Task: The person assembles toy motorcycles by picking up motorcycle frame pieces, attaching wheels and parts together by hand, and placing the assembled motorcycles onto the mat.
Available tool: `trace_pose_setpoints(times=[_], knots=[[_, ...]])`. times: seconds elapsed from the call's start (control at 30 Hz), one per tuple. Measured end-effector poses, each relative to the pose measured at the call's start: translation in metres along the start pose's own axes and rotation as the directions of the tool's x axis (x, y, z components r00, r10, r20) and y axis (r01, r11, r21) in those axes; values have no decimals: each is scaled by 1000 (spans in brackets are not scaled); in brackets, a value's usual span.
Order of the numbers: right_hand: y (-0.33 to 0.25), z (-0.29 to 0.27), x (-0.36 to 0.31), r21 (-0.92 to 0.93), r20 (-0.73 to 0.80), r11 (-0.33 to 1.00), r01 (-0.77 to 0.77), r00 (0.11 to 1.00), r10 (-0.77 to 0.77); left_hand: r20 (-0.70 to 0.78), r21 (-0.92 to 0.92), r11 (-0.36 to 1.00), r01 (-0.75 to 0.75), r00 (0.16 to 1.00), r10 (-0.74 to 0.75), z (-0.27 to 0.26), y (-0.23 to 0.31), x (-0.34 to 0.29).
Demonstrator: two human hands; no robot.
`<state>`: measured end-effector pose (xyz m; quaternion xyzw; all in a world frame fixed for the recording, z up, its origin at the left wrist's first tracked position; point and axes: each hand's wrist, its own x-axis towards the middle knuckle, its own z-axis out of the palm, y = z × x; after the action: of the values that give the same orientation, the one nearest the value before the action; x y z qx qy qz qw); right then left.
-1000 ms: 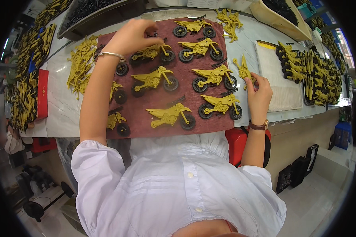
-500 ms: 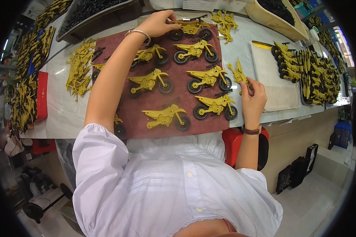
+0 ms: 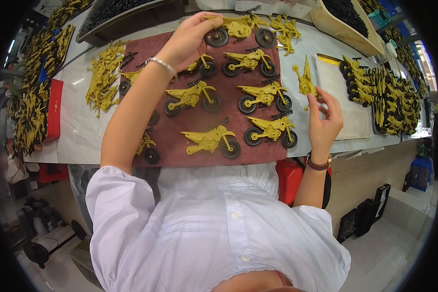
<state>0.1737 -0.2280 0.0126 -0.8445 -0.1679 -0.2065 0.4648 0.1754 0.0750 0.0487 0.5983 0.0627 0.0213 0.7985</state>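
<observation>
The left hand [image 3: 192,36] reaches toward the far edge of the tabletop [image 3: 73,124], its grip closed on the tail end of a yellow toy motorcycle [image 3: 240,28] with black wheels and handlebar; whether those wheels touch the dark red cloth [image 3: 173,143] beneath is hard to tell. To the right of the cloth, the right hand [image 3: 328,117] pinches the near end of a yellow frame part [image 3: 305,80] between thumb and fingers, the part's narrow tip pointing to the far edge. More toy motorcycles [image 3: 248,62] lie in columns on the cloth, those at the left partly hidden by the left forearm; one by the near edge, in the middle column, shows a front wheel only. A heap of yellow parts [image 3: 104,70] lies left of the cloth, and a smaller cluster [image 3: 287,31] sits by the far edge. Toward the right edge, a whitish pad [image 3: 348,119] lies beside packed yellow-and-black motorcycles [image 3: 396,104]. A grey bin [image 3: 131,33] stands at the far left corner, a beige bin [image 3: 343,33] at the far right.
</observation>
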Motion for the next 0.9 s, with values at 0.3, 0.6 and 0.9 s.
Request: trace_pose_setpoints(times=[0.3,0.6,0.9], knots=[[-87,24,12,153,197,903,401,883,-426,111,-278,952,127,989,-99,20,-18,-103],[-87,38,-4,206,344,889,410,820,-458,203,-587,795,154,978,-39,14,-35,-133],[-85,42,-13,201,359,861,467,783,-508,-98,-128,992,11,995,-24,34,-40,-142]])
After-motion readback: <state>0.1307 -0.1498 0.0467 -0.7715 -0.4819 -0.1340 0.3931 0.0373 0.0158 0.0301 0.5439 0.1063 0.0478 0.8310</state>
